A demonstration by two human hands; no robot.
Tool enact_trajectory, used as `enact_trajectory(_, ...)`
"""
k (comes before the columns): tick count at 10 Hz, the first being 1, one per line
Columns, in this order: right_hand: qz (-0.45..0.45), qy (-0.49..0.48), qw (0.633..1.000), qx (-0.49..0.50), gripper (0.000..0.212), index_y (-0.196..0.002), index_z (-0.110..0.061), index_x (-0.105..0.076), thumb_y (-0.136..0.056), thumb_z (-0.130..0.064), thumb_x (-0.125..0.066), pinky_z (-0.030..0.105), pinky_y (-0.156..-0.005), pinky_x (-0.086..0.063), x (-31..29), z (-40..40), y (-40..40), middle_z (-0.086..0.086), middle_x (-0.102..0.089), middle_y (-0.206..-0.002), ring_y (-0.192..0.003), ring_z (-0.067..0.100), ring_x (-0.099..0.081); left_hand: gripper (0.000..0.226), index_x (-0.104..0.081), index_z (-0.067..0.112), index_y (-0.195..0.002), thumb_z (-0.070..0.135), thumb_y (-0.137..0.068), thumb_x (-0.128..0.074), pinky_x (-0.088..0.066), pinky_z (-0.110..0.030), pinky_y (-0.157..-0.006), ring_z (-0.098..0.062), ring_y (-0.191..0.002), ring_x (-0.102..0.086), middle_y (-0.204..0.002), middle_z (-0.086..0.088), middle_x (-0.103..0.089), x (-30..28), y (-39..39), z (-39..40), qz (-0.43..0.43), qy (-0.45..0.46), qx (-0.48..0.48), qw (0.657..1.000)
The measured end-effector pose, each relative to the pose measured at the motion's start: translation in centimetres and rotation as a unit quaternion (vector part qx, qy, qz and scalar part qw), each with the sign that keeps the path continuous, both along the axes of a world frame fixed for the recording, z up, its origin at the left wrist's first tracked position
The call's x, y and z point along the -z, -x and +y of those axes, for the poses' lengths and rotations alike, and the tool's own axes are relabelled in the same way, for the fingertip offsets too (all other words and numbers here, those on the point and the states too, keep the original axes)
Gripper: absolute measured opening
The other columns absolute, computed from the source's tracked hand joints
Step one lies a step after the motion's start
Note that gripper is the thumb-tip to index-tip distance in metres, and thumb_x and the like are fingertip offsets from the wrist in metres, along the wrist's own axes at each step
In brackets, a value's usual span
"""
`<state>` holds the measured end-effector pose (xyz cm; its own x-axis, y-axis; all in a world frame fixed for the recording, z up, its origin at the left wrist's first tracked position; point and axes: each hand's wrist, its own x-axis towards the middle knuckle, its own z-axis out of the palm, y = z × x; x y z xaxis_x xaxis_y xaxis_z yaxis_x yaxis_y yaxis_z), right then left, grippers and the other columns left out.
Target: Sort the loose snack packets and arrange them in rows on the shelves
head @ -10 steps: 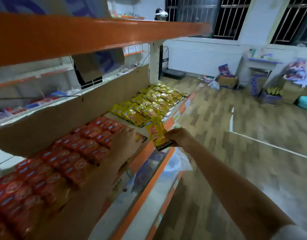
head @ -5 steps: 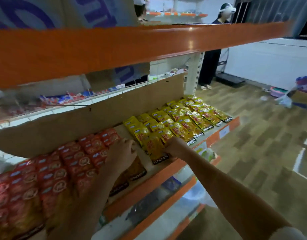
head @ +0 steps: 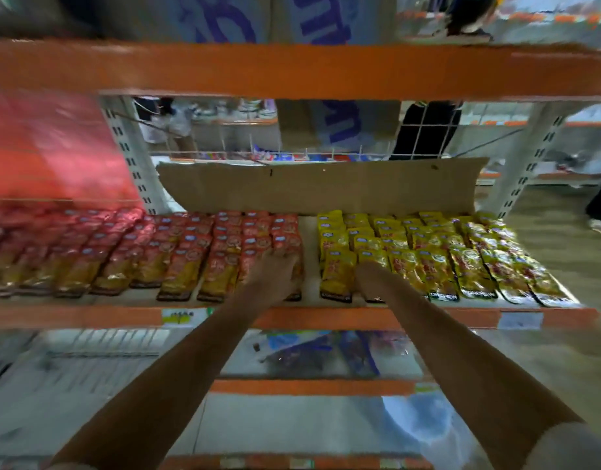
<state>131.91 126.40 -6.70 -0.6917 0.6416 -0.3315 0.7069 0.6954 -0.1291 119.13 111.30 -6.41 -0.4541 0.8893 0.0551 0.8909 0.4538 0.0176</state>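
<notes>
Yellow snack packets (head: pixel 428 252) lay in tidy rows on the R half of the middle shelf (head: pixel 326 317), approx 3 o'clock from centre, front row reaching the orange lip. Red packets (head: pixel 190 245) filled the L half in matching rows, out to 9 o'clock, w/ a bare strip of shelf between the two colours. L hand (head: pixel 275 269) rested flat on the rightmost red column, fingers spread and straight, pressing down, not gripping. R hand (head: pixel 373 276) sat on the front yellow row, 2nd packet in; frame too blurred there, so couldn't tell if its fingers were pinching a packet or just lying on it. A cardboard sheet (head: pixel 319 191) stood upright along the shelf back at 12 o'clock. Above it ran the orange edge of the upper shelf (head: pixel 292 69). Below, at 6 o'clock, the lower shelf (head: pixel 309 386) held a blurred blue-and-dark bag (head: pixel 326 354). Behind the wire back, a person in dark clothes (head: pixel 424 130) stood at approx 1 o'clock.
</notes>
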Motion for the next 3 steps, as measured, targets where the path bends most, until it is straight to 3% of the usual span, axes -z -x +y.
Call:
enact_trajectory(1,0.0,-0.042,0.999,-0.035,0.031,-0.12,0.005,-0.059,-0.095,-0.005,-0.044,0.034,-0.093,-0.044,-0.6,-0.1,-0.7,0.022,-0.057,-0.127,-0.118,0.032,-0.055,0.059,-0.031,0.018,-0.144,0.039,-0.093,-0.05,-0.035,-0.043,-0.104,-0.032,-0.134,-0.033,-0.147,-0.011,-0.034,-0.5,-0.3,-1.9,0.011,0.042,-0.022,0.999)
enact_trajectory(3,0.101,-0.136,0.982,-0.084,0.026,-0.118,-0.001,-0.054,-0.095,-0.012,-0.046,0.035,-0.087,-0.047,-2.4,-5.0,1.1,0.018,-0.058,-0.12,-0.111,0.031,-0.057,0.054,-0.034,0.012,-0.14,0.032,-0.092,-0.052,-0.036,-0.047,-0.101,-0.036,-0.128,-0.037,-0.14,-0.015,-0.037,-2.4,0.3,-6.8,0.023,0.062,-0.099,0.993)
